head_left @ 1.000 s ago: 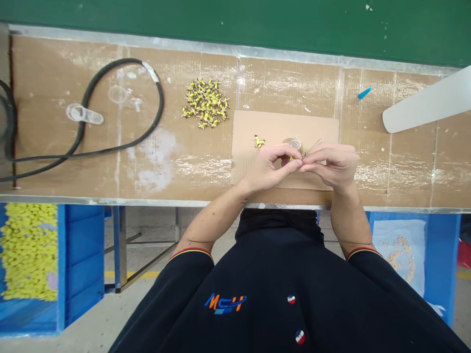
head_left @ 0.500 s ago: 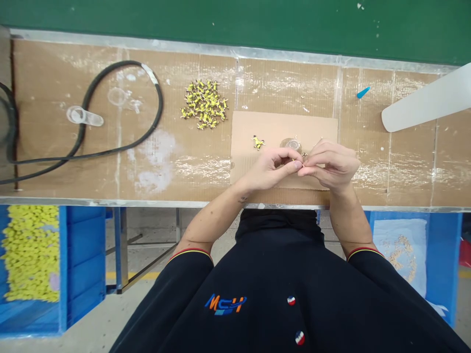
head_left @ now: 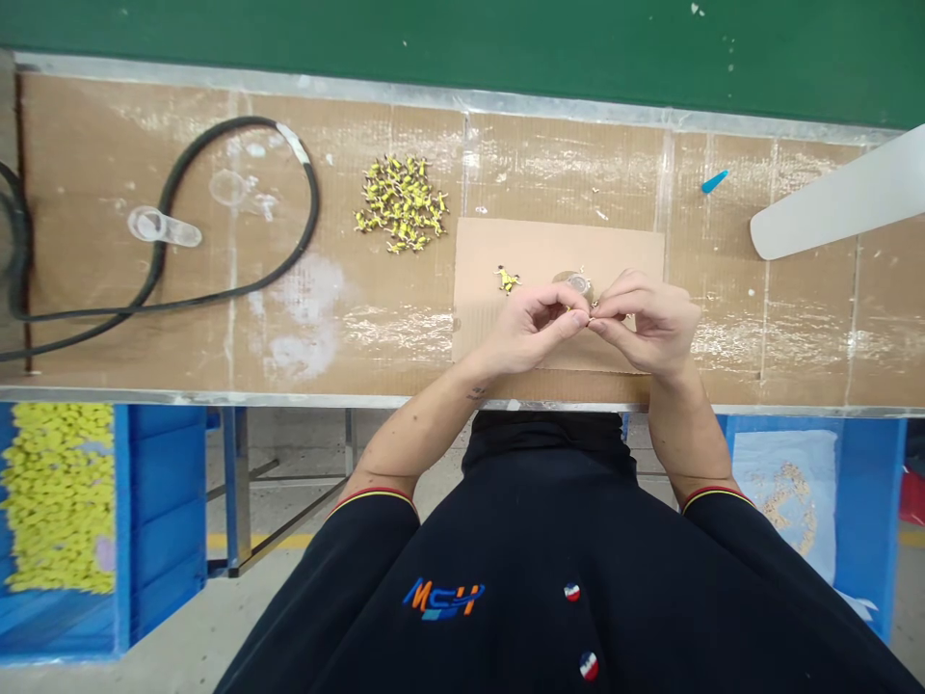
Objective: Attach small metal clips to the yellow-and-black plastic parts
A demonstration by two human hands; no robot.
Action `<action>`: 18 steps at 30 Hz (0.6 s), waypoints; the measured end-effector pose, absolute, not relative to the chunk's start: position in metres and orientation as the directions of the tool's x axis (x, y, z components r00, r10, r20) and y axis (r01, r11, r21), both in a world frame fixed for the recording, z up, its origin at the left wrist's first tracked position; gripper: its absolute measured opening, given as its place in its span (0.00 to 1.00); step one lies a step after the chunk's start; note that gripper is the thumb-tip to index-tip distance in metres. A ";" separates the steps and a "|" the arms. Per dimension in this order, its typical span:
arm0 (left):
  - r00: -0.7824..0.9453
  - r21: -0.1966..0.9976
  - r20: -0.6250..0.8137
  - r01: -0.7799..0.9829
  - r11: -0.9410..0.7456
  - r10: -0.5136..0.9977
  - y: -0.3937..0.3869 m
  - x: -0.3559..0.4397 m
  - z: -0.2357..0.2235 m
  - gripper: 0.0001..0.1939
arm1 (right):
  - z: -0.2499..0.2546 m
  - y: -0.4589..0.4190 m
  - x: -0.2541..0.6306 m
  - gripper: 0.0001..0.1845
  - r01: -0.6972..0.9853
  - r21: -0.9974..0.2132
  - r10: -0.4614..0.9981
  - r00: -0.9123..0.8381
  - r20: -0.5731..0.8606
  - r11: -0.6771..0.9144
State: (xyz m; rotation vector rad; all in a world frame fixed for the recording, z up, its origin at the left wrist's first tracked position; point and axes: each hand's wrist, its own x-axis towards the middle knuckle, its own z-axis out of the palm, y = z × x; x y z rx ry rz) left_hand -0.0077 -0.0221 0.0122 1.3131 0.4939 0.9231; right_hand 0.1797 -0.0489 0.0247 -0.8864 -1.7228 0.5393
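Observation:
Fingertips of my left hand (head_left: pixel 539 326) and my right hand (head_left: pixel 647 320) meet over a flat cardboard sheet (head_left: pixel 481 323). Both hands are closed in a pinch. Whatever lies between the fingertips is tiny and mostly hidden, so its kind does not show. Just behind the fingers stands a small round clear container (head_left: pixel 579 283), partly covered by my hands. A small yellow figure (head_left: pixel 508 280) with dark and white parts lies on the sheet beyond my left hand.
Left of the sheet lies a pile of similar yellow figures (head_left: pixel 402 204). Farther left are a looped black cable (head_left: pixel 315 207) and a clear plastic tube (head_left: pixel 177 231). On the right are a blue tip (head_left: pixel 714 181) and a white duct-like piece (head_left: pixel 831 198). Blue bins (head_left: pixel 163 520) stand below the table edge.
My two hands stay together in nearly the same place. The right fingers have shifted slightly left and their grip has changed a little. Other things lie as before.

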 end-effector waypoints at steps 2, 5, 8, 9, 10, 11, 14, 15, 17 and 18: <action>0.551 0.957 0.185 -0.289 -0.022 0.813 -0.023 -0.007 0.014 0.21 | 0.026 -0.050 0.179 0.05 0.314 -0.725 0.786 -0.152 0.599 0.613; 0.518 0.959 0.198 -0.278 -0.055 0.832 -0.024 -0.006 0.015 0.19 | 0.029 -0.050 0.179 0.02 0.328 -0.717 0.785 -0.167 0.597 0.615; 0.438 0.960 0.184 -0.272 -0.065 0.880 -0.020 -0.007 0.009 0.19 | 0.031 -0.049 0.185 0.03 0.402 -0.710 0.810 -0.174 0.560 0.578; 0.389 0.962 0.171 -0.266 -0.067 0.905 -0.017 -0.008 0.006 0.20 | 0.030 -0.048 0.187 0.04 0.442 -0.705 0.825 -0.179 0.537 0.555; 0.332 0.964 0.157 -0.255 -0.072 0.930 -0.014 -0.010 0.002 0.21 | 0.029 -0.046 0.190 0.05 0.485 -0.697 0.841 -0.185 0.509 0.528; 0.276 0.968 0.147 -0.238 -0.081 0.950 -0.011 -0.012 -0.002 0.22 | 0.028 -0.045 0.193 0.05 0.528 -0.686 0.856 -0.190 0.480 0.502; 0.153 0.974 0.154 -0.189 -0.124 0.976 -0.001 -0.019 -0.011 0.22 | 0.022 -0.042 0.198 0.05 0.620 -0.643 0.884 -0.205 0.419 0.449; 0.133 0.974 0.163 -0.181 -0.138 0.978 0.001 -0.021 -0.012 0.23 | 0.021 -0.041 0.198 0.05 0.639 -0.629 0.888 -0.208 0.411 0.442; 0.119 0.972 0.178 -0.173 -0.156 0.977 0.004 -0.022 -0.014 0.24 | 0.018 -0.040 0.196 0.05 0.669 -0.600 0.889 -0.226 0.398 0.439; 0.125 0.972 0.182 -0.172 -0.159 0.975 0.005 -0.023 -0.014 0.24 | 0.017 -0.040 0.195 0.06 0.683 -0.584 0.889 -0.236 0.393 0.439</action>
